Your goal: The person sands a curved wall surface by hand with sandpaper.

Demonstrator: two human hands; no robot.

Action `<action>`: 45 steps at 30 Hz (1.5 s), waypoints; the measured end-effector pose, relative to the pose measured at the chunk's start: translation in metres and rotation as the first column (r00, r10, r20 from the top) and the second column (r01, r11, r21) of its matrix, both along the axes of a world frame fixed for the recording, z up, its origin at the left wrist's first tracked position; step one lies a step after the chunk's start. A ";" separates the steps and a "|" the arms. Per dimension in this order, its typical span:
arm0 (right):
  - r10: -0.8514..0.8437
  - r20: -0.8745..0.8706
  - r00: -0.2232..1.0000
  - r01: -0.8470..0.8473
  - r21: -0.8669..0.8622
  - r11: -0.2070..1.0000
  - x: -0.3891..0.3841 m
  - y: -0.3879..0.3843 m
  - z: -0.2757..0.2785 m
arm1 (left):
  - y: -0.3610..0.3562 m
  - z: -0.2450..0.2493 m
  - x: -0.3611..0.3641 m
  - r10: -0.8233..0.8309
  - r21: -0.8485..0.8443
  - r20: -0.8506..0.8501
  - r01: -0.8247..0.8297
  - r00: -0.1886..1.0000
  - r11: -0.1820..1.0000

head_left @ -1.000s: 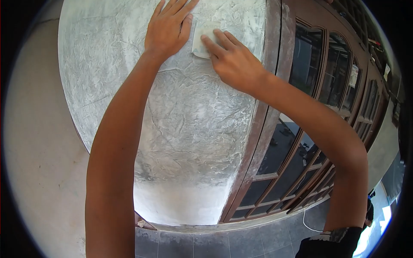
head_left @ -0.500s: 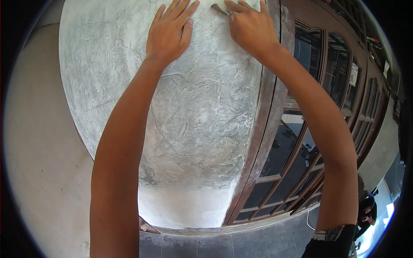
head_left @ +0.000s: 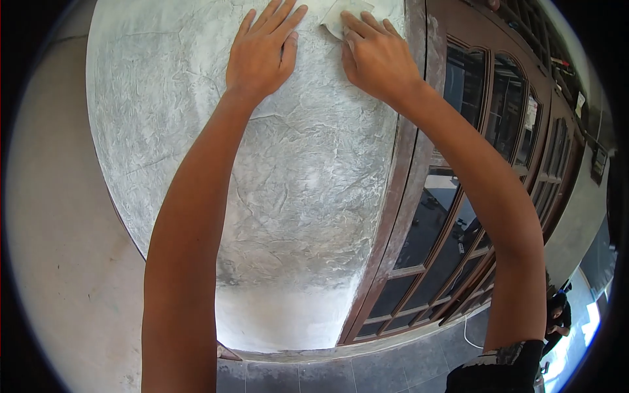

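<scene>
My left hand (head_left: 263, 54) lies flat against the upper part of a rough, grey-white wall (head_left: 295, 190), its fingers spread and holding nothing. To its right, my right hand (head_left: 380, 56) presses a thin, pale piece of sheet material (head_left: 334, 19) to the same wall, near the brown frame. The sheet looks like sandpaper or paper; its exact kind cannot be made out. My fingers rest over its right part, and its left edge sticks out.
A brown wooden door (head_left: 452, 216) with glass panes stands at the right. Grey floor tiles (head_left: 327, 376) run below the wall. At the far lower right is another person (head_left: 557, 321) in dark clothes. A plain wall (head_left: 59, 209) is at the left.
My right hand has shifted slightly down, and the sheet under it now shows its pale face, where a darker edge showed before. My left hand has stayed nearly in place on the wall.
</scene>
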State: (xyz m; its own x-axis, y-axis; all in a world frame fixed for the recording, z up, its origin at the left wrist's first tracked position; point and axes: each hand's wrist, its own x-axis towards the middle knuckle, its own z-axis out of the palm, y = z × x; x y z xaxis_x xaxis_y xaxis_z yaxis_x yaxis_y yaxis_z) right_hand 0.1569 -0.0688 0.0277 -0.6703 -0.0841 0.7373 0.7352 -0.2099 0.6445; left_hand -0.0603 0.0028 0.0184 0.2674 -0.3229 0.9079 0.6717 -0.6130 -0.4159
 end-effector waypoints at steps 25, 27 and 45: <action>-0.017 -0.142 0.990 -0.003 -0.140 0.990 -0.031 -0.001 -0.094 | 0.008 -0.003 0.002 -0.072 0.045 -0.010 0.073 0.997 0.996; 0.017 -0.186 0.982 -0.022 -0.029 0.999 -0.020 0.004 -0.051 | 0.007 -0.002 0.003 -0.080 0.048 -0.002 0.080 0.997 0.996; -0.039 -0.198 0.979 0.008 -0.158 0.987 -0.028 -0.003 -0.071 | 0.008 -0.002 0.004 -0.002 0.018 -0.081 0.004 0.997 1.000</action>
